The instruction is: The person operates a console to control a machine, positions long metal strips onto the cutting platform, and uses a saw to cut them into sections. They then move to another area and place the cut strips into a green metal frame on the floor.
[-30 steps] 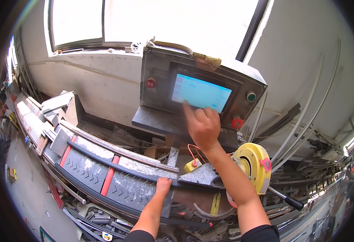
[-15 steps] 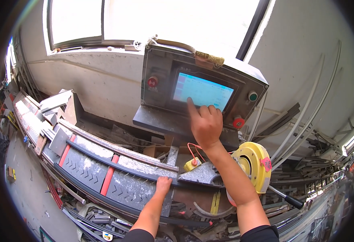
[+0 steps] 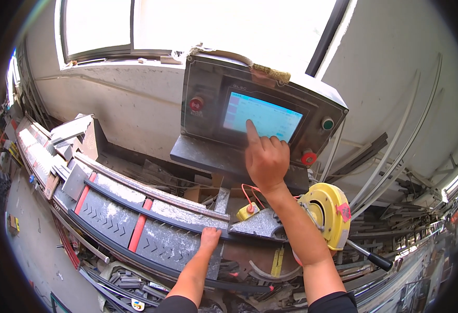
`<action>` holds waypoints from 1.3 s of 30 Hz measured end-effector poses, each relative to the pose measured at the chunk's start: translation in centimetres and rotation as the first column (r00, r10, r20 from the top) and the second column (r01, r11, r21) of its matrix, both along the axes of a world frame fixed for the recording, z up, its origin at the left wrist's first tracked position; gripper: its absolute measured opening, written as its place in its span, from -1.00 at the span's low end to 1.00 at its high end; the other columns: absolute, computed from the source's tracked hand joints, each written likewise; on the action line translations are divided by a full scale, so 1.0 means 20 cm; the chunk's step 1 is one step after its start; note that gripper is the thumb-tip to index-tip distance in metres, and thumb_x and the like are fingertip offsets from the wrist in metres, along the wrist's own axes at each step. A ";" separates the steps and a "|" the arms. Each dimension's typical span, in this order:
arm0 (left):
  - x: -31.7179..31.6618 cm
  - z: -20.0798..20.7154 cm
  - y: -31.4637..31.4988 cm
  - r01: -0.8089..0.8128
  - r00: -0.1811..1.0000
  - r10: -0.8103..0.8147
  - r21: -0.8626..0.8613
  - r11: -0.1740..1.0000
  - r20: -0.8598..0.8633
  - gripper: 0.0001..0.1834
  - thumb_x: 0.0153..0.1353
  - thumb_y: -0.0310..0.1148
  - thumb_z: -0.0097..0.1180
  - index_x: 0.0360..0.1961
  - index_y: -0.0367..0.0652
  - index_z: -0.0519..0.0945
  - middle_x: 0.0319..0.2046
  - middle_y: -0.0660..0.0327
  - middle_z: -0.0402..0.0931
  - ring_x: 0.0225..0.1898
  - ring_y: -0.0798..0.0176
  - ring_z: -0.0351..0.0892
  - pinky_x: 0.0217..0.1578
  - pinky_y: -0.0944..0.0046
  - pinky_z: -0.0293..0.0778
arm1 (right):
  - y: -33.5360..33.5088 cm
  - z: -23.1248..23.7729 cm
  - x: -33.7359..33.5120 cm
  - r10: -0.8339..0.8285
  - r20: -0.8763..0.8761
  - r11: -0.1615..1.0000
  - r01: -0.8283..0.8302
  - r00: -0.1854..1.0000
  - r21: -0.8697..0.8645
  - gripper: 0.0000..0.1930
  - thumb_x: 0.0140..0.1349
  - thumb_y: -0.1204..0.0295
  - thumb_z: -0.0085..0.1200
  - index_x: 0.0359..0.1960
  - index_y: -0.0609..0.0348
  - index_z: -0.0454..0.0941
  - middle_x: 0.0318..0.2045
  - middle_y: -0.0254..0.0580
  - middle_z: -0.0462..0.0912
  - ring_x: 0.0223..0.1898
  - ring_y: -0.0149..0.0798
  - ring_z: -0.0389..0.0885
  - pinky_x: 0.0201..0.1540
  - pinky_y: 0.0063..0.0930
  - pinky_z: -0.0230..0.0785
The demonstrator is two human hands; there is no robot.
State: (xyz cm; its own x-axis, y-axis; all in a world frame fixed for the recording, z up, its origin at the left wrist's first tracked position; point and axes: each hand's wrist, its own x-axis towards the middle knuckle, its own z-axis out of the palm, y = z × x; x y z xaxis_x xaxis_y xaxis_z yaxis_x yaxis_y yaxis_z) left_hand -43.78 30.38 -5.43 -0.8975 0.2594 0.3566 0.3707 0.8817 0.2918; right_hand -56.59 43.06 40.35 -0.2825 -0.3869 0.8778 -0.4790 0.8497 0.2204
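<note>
Ahead: screen (image 3: 264,111) | right hand (image 3: 268,160) before it, empty, index out | left hand (image 3: 210,238) on rail (image 3: 172,219), grip unclear

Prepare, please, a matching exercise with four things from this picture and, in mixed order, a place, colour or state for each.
Things:
1. left hand
2. right hand
3. screen
4. round guard

Places, colours, states:
A. yellow, bearing a pink tag
B. index finger stretched out, other fingers bent
C. lit, bluish
D. at the black rail

Right pairs: 1-D, 2-B, 3-C, 4-A
</note>
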 end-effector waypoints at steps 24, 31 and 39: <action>0.01 0.02 0.01 -0.021 0.999 0.021 -0.006 1.000 0.030 -0.91 0.12 -0.37 0.01 -0.44 0.03 0.57 -0.45 0.20 0.46 -0.25 0.12 0.54 -0.07 0.08 0.36 | 0.00 -0.01 0.02 0.128 0.010 0.992 -0.128 0.992 0.006 -0.48 -0.05 0.54 0.15 0.07 0.12 0.61 -0.70 -0.32 0.41 -0.63 -0.25 0.41 -0.50 -0.35 0.29; 0.01 0.01 0.02 -0.030 0.998 0.033 -0.054 0.998 0.053 -0.91 0.13 -0.36 0.01 -0.44 0.03 0.58 -0.45 0.20 0.47 -0.25 0.11 0.54 -0.08 0.08 0.37 | 0.00 0.00 0.02 0.089 0.032 0.996 -0.089 0.995 -0.004 -0.50 -0.08 0.55 0.15 0.03 0.13 0.64 -0.68 -0.30 0.44 -0.61 -0.23 0.43 -0.47 -0.34 0.31; 0.00 0.00 0.01 -0.010 1.000 0.011 0.055 0.998 -0.010 -0.90 -0.04 -0.38 0.17 -0.42 0.00 0.58 -0.48 0.15 0.44 -0.29 0.02 0.52 -0.19 0.03 0.36 | -0.01 -0.01 -0.01 0.000 0.087 1.000 0.001 0.996 -0.012 -0.43 -0.06 0.54 0.16 0.12 0.06 0.60 -0.68 -0.28 0.46 -0.61 -0.19 0.44 -0.46 -0.32 0.33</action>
